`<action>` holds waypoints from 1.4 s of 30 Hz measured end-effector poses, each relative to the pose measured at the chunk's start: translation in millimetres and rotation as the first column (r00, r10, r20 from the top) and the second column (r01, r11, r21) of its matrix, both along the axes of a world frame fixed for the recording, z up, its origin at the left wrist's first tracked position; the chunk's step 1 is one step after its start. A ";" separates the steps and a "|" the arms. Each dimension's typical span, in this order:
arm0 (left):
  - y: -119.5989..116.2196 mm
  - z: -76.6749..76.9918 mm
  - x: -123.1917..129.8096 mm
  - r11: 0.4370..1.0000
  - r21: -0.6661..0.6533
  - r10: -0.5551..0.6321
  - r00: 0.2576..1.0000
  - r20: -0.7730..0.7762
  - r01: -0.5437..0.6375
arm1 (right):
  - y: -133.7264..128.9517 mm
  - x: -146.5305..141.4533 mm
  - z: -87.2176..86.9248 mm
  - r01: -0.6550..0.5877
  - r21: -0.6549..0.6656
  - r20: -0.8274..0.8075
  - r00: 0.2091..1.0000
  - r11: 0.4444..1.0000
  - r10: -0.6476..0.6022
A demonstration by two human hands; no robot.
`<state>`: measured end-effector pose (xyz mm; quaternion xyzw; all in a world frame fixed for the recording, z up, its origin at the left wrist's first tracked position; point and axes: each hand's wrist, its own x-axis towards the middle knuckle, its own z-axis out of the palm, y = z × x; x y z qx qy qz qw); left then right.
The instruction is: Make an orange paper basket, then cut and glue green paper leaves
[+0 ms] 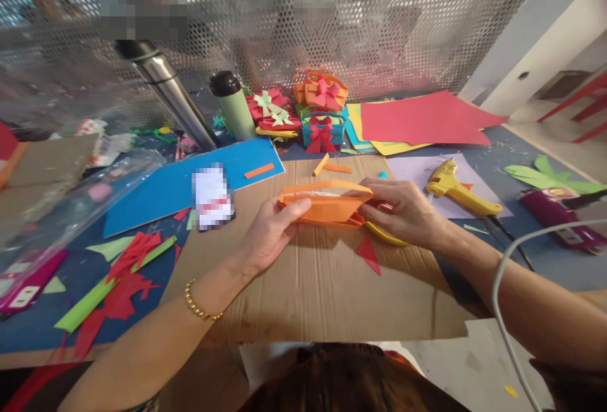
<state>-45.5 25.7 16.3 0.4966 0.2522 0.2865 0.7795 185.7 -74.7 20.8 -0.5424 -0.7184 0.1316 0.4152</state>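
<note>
Cardboard sheet (332, 298): it lay nearest you on the tabletop (562, 273), a red paper triangle (368, 257) resting on it just below the work.
Left hand (272, 232): your grip was closed on the left part of the orange paper box (327, 211), thumb pressed on its near wall.
Right hand (403, 213): your grip appeared closed on the box's right end, though blur and your own fingers hid the exact pinch.
Orange paper box: it was held between your two hands above the cardboard, its top side open.
Progress: the walls were folded into shape; the right end looked loose, and no bow or handle showed on it, so shaping seemed well along and trimming still undone.
Glue gun (446, 186): it lay to your right on lilac paper (467, 172), held by neither hand.
Orange strips (337, 169): two lay loose just beyond the box.
Phone (212, 197): it lay left of the work, near your left hand.
Blue basket (336, 127) and orange basket (308, 93): they stood farther back, each bearing a bow, looking finished.
</note>
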 end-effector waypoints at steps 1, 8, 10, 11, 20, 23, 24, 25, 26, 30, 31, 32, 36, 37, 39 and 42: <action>1.8 -0.8 0.4 1.000 -0.006 0.022 1.000 0.006 -0.022 | 0.1 0.5 1.6 0.063 -0.001 -0.029 0.998 0.998 -0.063; 7.4 -7.5 2.2 0.997 0.001 0.083 0.996 0.041 -0.083 | -3.5 -9.6 6.4 0.109 0.033 -0.047 0.993 0.993 -0.108; 6.1 -8.1 2.5 0.997 0.005 0.071 0.997 0.030 -0.071 | -2.4 -13.3 3.7 0.095 0.020 -0.051 0.994 0.995 -0.094; 5.3 -7.8 2.5 0.998 0.006 0.069 0.997 0.025 -0.069 | -1.7 -14.5 2.1 0.100 0.015 -0.059 0.993 0.995 -0.099; 3.9 0.3 -1.2 0.997 -0.071 0.038 0.998 -0.040 -0.041 | -2.8 -19.7 -2.2 0.166 0.095 -0.018 0.986 0.982 -0.165; 3.9 0.8 -1.5 0.996 -0.078 0.036 0.999 -0.036 -0.039 | -4.1 -21.0 -3.9 0.169 0.126 -0.010 0.986 0.978 -0.169; 3.9 0.6 -1.3 0.996 -0.081 0.036 0.999 -0.032 -0.039 | -4.5 -20.9 -4.3 0.177 0.141 -0.002 0.984 0.974 -0.178; 3.8 0.3 -0.9 0.996 -0.085 0.037 0.999 -0.027 -0.039 | -4.8 -20.4 -4.4 0.190 0.163 0.009 0.981 0.968 -0.194; 3.8 -0.4 -0.3 0.995 -0.091 0.039 0.999 -0.021 -0.041 | -5.2 -19.7 -4.2 0.205 0.193 0.026 0.976 0.959 -0.214; 0.9 -6.9 3.2 0.995 -0.073 0.067 0.998 -0.007 -0.067 | -7.4 -15.9 -0.9 0.151 0.388 0.199 0.949 0.909 -0.243; -0.9 -9.1 4.3 0.995 -0.058 0.079 0.997 -0.014 -0.080 | -7.9 -14.9 -0.6 0.104 0.431 0.269 0.933 0.896 -0.238; -3.1 -11.4 5.5 0.995 -0.045 0.087 0.996 -0.023 -0.088 | -8.2 -13.9 -0.8 0.054 0.450 0.348 0.909 0.892 -0.231; -7.2 -19.8 10.6 0.999 0.002 0.049 0.997 -0.056 -0.049 | -4.9 -8.1 -7.7 0.025 0.510 0.490 0.813 0.860 -0.314; -6.7 -21.4 11.3 0.999 0.011 0.041 0.997 -0.062 -0.041 | -3.4 -6.5 -9.9 0.020 0.496 0.477 0.829 0.868 -0.291; -5.2 -23.5 11.4 0.997 0.061 0.042 0.996 -0.081 -0.037 | -1.8 -3.6 -13.5 0.038 0.496 0.473 0.826 0.867 -0.306; -4.9 -24.5 9.2 0.981 0.193 0.049 0.987 -0.155 -0.019 | -2.8 0.2 -17.4 0.116 0.489 0.440 0.823 0.865 -0.359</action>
